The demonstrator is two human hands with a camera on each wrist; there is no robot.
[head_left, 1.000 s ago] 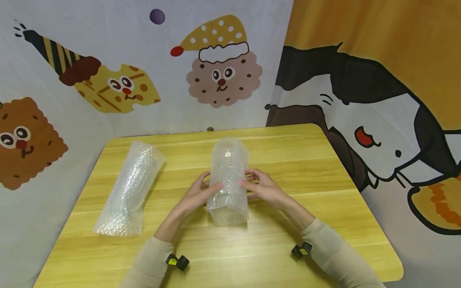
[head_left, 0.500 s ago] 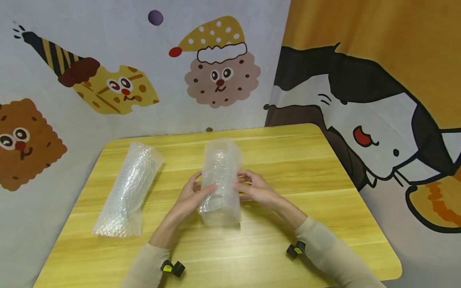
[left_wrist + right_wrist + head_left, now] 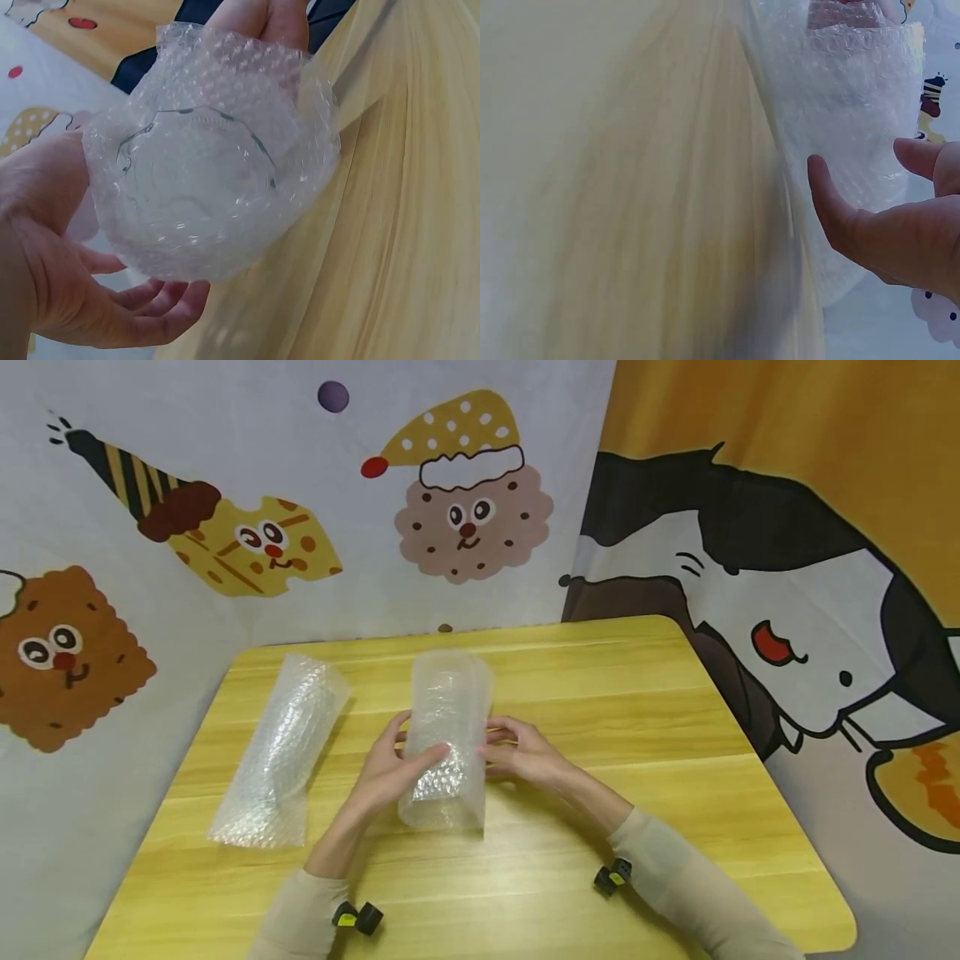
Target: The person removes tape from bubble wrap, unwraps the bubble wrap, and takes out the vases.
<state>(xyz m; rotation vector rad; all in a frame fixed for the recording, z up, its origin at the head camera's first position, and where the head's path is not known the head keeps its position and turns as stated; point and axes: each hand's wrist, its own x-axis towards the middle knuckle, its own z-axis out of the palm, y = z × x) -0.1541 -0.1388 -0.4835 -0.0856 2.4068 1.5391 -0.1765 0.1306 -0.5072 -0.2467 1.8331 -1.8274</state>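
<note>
A bubble-wrap roll (image 3: 450, 727) lies lengthwise on the table between the two hands. In the left wrist view its near end shows a clear, round, faceted rim (image 3: 199, 116) inside the wrap. The left hand (image 3: 390, 764) holds the roll from the left side, thumb laid over the top and fingers curved round the far side and underneath. On the right, the right hand (image 3: 528, 756) grips the roll's edge, thumb tip at the loose flap and fingers bent along the side. The right wrist view shows its thumb and a finger (image 3: 829, 191) against the wrap.
A second bubble-wrapped bundle (image 3: 285, 752), long and flattened at its near end, lies on the left of the wooden table (image 3: 637, 710). A printed cartoon cloth (image 3: 300, 460) hangs right behind the table. Small black wrist cameras (image 3: 358, 917) sit at both cuffs.
The roll has turned and shifted a little left between both hands; its loose flap edge now stands on the right side. The other bundle stays in place on the table.
</note>
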